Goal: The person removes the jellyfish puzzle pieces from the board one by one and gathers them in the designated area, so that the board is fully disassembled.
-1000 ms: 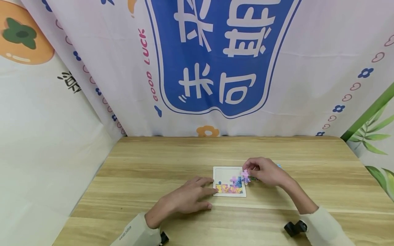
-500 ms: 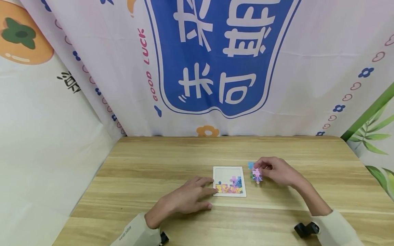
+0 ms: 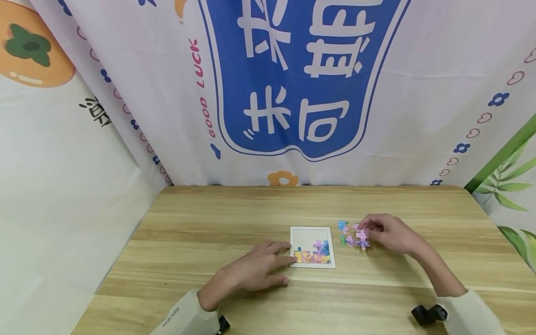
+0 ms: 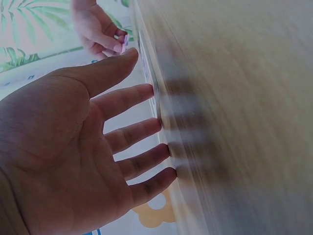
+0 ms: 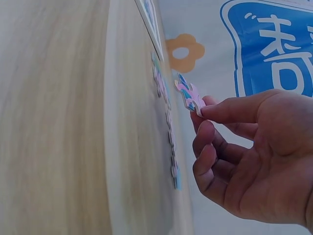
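Note:
A square white puzzle tray lies on the table, its lower part filled with yellow, pink and blue pieces. My left hand rests at the tray's left side, fingers extended, fingertips on its edge and the tabletop; the left wrist view shows the fingers straight and spread. To the right of the tray, my right hand pinches a pink and purple puzzle piece between thumb and fingers. That piece is held above the table, apart from the loose puzzle pieces beside it.
Several loose pieces lie on the wooden table right of the tray, seen edge-on as a row of puzzle pieces in the right wrist view. A printed curtain hangs along the table's back edge.
My right hand has moved right with the pinched puzzle piece, away from the tray's right edge. Loose pieces it had covered now show. My left hand and the tray have stayed put.

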Demonstrator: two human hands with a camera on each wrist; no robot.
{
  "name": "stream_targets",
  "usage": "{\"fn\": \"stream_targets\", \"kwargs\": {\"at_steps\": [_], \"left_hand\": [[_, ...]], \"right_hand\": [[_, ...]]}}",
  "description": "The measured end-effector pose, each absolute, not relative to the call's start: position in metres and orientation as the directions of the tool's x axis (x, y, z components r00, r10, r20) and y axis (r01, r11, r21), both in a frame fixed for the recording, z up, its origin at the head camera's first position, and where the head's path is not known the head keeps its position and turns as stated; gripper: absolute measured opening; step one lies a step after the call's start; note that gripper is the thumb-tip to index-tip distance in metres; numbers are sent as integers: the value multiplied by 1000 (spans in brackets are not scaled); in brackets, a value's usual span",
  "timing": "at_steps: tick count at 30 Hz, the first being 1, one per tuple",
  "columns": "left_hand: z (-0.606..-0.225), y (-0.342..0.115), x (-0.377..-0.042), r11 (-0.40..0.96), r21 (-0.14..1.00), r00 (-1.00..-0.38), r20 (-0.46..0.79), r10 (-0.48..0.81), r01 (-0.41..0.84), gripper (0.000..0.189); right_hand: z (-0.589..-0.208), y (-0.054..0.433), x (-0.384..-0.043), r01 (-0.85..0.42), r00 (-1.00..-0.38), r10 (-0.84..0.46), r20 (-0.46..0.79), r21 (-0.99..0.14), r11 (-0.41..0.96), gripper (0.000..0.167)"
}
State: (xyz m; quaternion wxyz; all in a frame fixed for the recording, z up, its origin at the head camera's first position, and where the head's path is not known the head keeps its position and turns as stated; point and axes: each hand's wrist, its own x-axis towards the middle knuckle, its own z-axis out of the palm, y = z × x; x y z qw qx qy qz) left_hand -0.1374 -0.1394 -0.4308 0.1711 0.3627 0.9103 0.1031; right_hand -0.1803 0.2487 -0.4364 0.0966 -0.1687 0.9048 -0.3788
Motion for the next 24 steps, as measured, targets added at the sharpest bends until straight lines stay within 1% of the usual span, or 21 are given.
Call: {"fn": "stream_targets", "kwargs": {"at_steps": [10, 21, 24], "left_hand": [[-430, -139, -137, 718, 305, -681, -236, 693, 625, 54], [-429, -139, -137, 716, 311, -681, -232, 695, 624, 54], [-429, -139, -136, 717, 314, -681, -232, 694, 623, 54]], "right_hand": [[-440, 257, -181, -204, -931, -357, -74, -705, 679, 16], [-445, 253, -181, -239, -933, -356, -48, -656, 716, 14], [-445, 251, -180, -231, -933, -355, -63, -652, 723, 13]]}}
